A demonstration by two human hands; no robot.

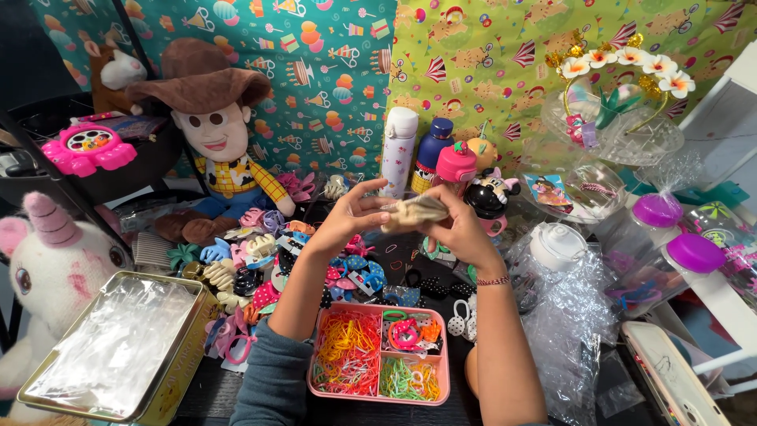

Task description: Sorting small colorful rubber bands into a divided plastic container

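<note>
Head view, looking down at a crowded bench [197,398]. Both hands are up over the middle of it, meeting on a small beige hair clip [415,211]. The left hand [351,214] has its fingers curled against the clip's left end; the right hand [456,227] is closed round its right end, with a beaded bracelet [494,280] on that wrist. So the clip is gripped between the two, lifted clear of everything below.

How far along? My read: the work is mid-stream. The pink divided box [380,353] near the person already holds coloured elastic bands in its compartments, orange-yellow to the left, green in the near right, a few rings in the far right. But a big heap of hair clips [252,260] lies loose to the left, and spotted bows [441,288] sit beyond the box, so plenty looks unsorted.

Room to move is tight. Left and near, an open gold tin [118,347] lined with clear plastic sits beside the box. Right, crumpled cellophane [564,315] spills toward the forearm. Far side, a white bottle [398,150], a dark blue bottle [433,154] and a pink-lidded cup [456,166] stand upright just behind the hands, easy to knock. A cowboy doll [217,126] leans far left, a unicorn plush [55,268] at the left edge. The only open space is the air above the pink box, right where the hands work.
</note>
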